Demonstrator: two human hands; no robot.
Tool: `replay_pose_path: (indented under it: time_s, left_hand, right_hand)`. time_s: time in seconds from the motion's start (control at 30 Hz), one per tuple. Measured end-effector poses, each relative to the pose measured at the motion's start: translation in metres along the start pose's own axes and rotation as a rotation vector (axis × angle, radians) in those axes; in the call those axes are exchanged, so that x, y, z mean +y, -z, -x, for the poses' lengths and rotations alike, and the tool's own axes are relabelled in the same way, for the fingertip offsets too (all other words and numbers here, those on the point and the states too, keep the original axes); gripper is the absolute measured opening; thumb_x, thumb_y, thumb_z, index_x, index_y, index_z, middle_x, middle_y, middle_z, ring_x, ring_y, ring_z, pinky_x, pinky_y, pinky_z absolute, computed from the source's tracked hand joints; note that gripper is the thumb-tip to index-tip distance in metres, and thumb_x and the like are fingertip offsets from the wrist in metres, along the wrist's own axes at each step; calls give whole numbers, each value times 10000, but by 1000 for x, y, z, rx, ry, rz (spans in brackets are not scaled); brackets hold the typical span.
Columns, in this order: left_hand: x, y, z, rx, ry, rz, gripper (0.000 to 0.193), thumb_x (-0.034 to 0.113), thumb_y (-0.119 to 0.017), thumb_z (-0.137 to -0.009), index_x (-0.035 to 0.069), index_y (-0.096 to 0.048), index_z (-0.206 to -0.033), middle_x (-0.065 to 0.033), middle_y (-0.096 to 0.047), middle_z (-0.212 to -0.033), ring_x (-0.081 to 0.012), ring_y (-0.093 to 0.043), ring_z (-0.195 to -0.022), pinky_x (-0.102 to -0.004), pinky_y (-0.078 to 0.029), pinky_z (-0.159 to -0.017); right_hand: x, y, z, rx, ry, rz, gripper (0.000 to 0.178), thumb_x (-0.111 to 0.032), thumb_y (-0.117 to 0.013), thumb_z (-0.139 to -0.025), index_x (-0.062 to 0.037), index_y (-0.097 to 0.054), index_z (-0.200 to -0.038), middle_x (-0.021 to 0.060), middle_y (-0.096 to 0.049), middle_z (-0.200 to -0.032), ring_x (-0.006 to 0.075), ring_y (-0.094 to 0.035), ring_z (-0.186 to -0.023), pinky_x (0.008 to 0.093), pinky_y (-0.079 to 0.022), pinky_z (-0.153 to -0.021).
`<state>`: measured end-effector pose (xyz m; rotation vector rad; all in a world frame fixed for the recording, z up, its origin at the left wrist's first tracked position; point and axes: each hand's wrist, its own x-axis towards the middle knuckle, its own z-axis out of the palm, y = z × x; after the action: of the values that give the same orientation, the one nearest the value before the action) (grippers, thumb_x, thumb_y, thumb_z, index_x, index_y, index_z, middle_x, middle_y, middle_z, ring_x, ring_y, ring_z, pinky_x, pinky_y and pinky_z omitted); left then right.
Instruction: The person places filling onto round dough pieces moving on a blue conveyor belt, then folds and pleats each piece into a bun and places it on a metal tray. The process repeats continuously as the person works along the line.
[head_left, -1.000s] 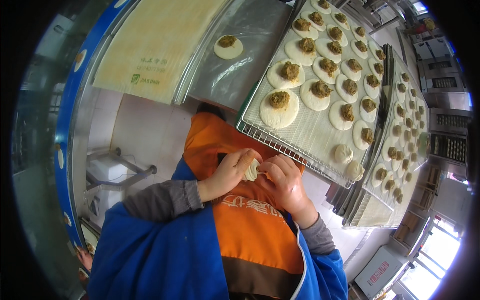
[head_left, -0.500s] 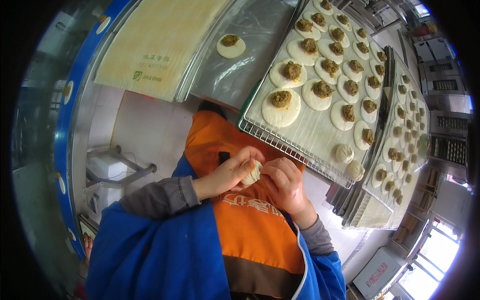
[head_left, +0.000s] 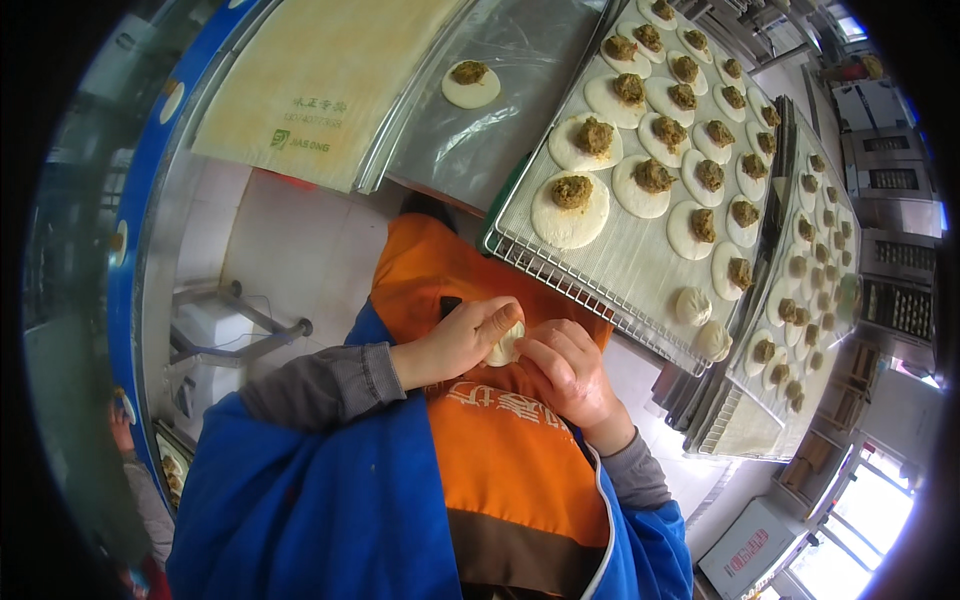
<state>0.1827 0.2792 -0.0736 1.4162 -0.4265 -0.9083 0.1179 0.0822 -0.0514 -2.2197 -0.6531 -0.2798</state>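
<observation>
In front of my orange apron, both hands hold a small pleated bun (head_left: 506,345) of pale dough. My left hand (head_left: 455,340) cups it from the side, thumb lying along its top. The bent fingers of my right hand (head_left: 568,370) pinch the dough at its edge. Just ahead and to the right lies a wire rack tray (head_left: 600,270) with a ribbed liner. Rows of flat dough rounds (head_left: 570,228) rest there, each topped with a lump of brown filling (head_left: 572,191). Two pleated buns (head_left: 703,322) sit at the tray's near right corner.
A second tray (head_left: 735,425) of filled rounds stands farther right. Ahead, a plastic-covered surface (head_left: 430,140) bears one filled round (head_left: 471,84), beside a stack of cream liner sheets (head_left: 290,80). Along the left runs a blue-edged conveyor (head_left: 135,200) carrying rounds. Another person's hand (head_left: 121,428) shows there.
The bun has turned slightly in my fingers, and my right hand has shifted a little. On the conveyor the rounds have moved along, and the other person's hand has come farther into view.
</observation>
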Motion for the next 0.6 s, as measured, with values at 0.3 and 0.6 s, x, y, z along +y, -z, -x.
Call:
replay_pose_path:
  time_s: [0.3,0.6]
  left_hand:
    - [-6,2,-1,-70,268,234,676,683,-331,-1004,63,-541,-1172,0,-533,-738,-59,-471,-543,-198,-362,-457]
    - [3,-6,-1,-66,505,465,672,681,-292,-1012,70,-546,-1126,3,-522,-732,-57,-464,-525,-188,-343,-443]
  right_hand:
    - [-4,-6,0,7,-216,-157,285,17,-761,-706,-24,-637,-959,104,-629,-878,300,-612,-752,394,-521,-680]
    - [-5,5,-9,-62,-61,-91,282,-1,-779,-730,-35,-646,-976,103,-612,-876,307,-598,-768,385,-513,-695]
